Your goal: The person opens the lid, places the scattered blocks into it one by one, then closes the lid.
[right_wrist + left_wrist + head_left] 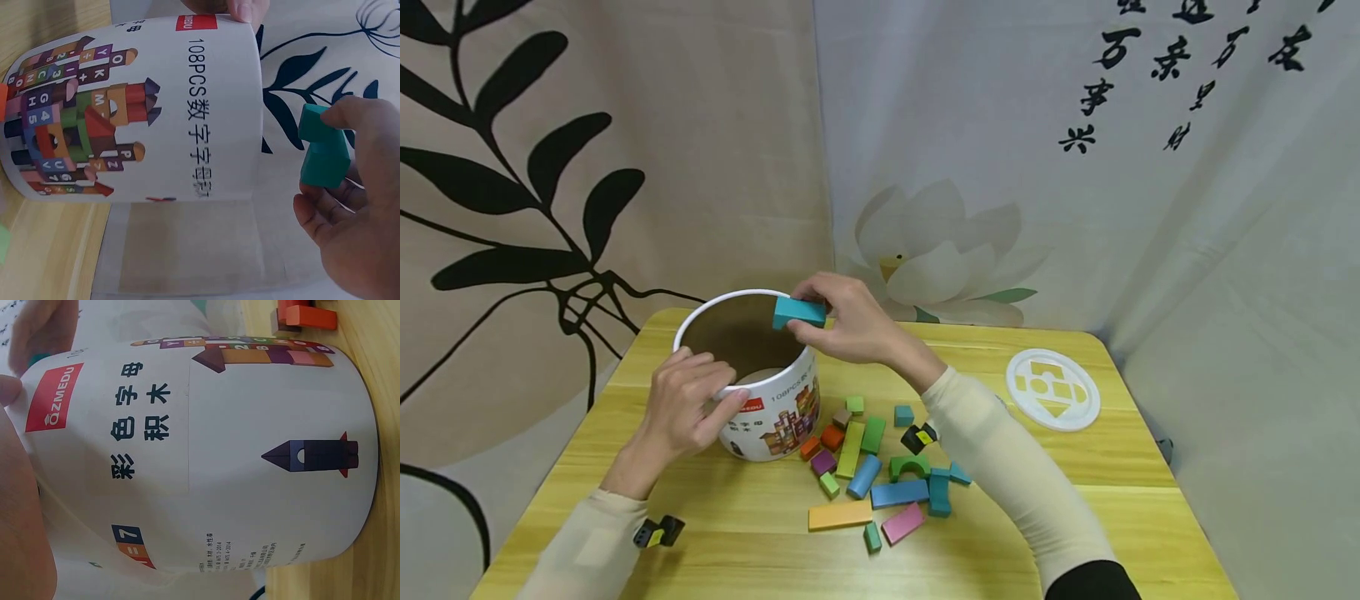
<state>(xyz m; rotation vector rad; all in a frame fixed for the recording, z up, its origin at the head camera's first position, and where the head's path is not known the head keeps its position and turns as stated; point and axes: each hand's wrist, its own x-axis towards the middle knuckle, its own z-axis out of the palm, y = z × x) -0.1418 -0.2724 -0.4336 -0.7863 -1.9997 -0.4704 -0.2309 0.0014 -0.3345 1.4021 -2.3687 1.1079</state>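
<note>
The right hand [850,323] pinches a teal block [799,312] between thumb and fingers at the rim of a white bucket [752,437]; the left hand [688,400] grips the near rim, thumb outside. A slack pinch or a knock on the rim could drop the block outside; a hard left-hand pull could tip the bucket. The bucket stands toward the far left corner of the wood-grain table [715,525], loose blocks [851,450] mid-table, a stencil disc [1036,410] by the far right corner; printed cloth [737,167] hangs behind
</note>
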